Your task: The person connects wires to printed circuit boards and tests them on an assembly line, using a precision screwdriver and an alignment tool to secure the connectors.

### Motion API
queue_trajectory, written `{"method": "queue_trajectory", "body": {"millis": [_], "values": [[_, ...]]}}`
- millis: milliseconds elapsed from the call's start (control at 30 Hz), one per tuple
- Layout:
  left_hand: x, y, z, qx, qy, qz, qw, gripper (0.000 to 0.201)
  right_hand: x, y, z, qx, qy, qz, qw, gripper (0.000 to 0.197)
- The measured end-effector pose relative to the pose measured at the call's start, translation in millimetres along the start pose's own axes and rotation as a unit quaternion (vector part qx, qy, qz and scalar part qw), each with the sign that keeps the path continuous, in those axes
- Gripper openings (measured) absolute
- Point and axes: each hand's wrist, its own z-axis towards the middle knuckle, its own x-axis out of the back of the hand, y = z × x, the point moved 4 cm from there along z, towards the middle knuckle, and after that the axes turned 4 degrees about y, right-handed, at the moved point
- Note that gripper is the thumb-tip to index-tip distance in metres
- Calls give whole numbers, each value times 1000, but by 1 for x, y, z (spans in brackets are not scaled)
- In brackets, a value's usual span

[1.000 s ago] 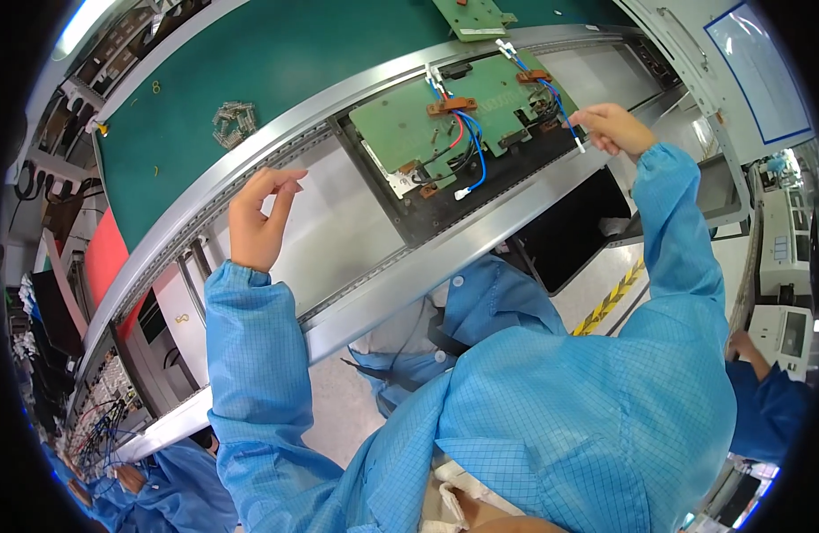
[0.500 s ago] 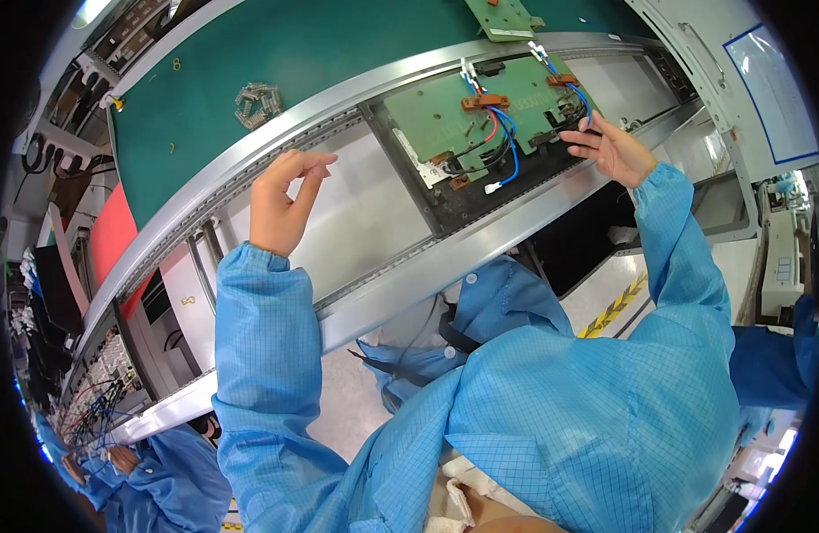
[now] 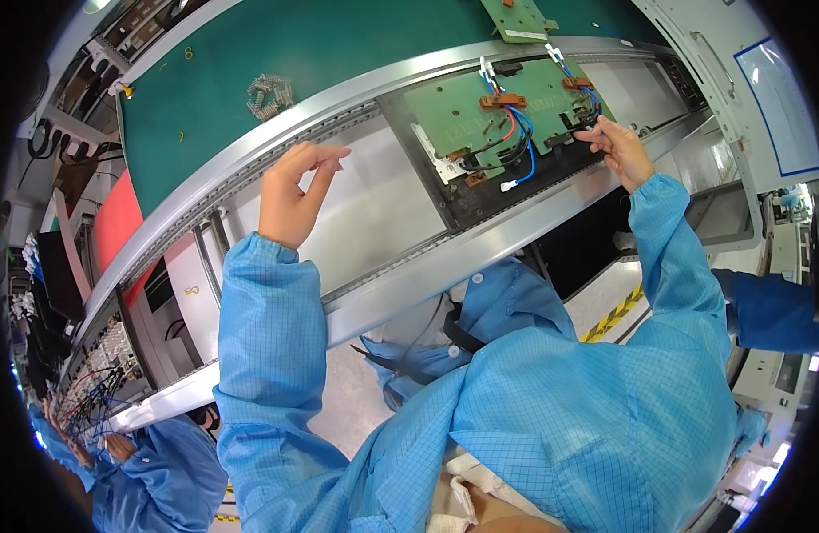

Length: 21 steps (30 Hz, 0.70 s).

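My right hand (image 3: 624, 153) is at the right end of a green circuit board (image 3: 449, 111), its thumb and fingers pinched together on the end of a blue wire (image 3: 593, 96). This wire comes from a brown clamp block (image 3: 577, 83) on the board. Another brown block (image 3: 502, 101) holds red, black and blue wires, and a loose blue wire ends in a white connector (image 3: 509, 186). The board lies on a black carrier (image 3: 480, 202) in the metal rail line. My left hand (image 3: 294, 197) hovers over the rail left of the carrier, loosely curled, thumb apart from the fingers, nothing visible in it.
On the green mat (image 3: 338, 49) lie a pile of small metal springs (image 3: 270, 96) and small yellow pieces (image 3: 188, 53). Another green board (image 3: 518, 19) sits beyond the far rail. Near me runs the metal rail (image 3: 516, 213). A co-worker's blue sleeve (image 3: 165, 475) shows at lower left.
My right hand's fingers, spread before, have drawn together at the blue wire's end. My left hand keeps its loose curl. The whole view has shifted slightly.
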Motion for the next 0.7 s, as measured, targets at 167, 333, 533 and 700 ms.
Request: {"method": "queue_trajectory", "body": {"millis": [167, 333, 533, 700], "values": [[0, 1, 0, 1, 0, -6, 1000, 16, 6, 5, 1, -2, -17, 8, 1000, 32], [-2, 1, 1, -7, 4, -8, 1000, 16, -5, 3, -17, 26, -13, 9, 1000, 36], [0, 2, 2, -4, -6, -2, 1000, 16, -4, 13, -28, 37, 26, -9, 999, 38], [-1, 2, 1, 0, -4, -3, 1000, 16, 9, 21, -27, 82, 66, -79, 991, 39]]}}
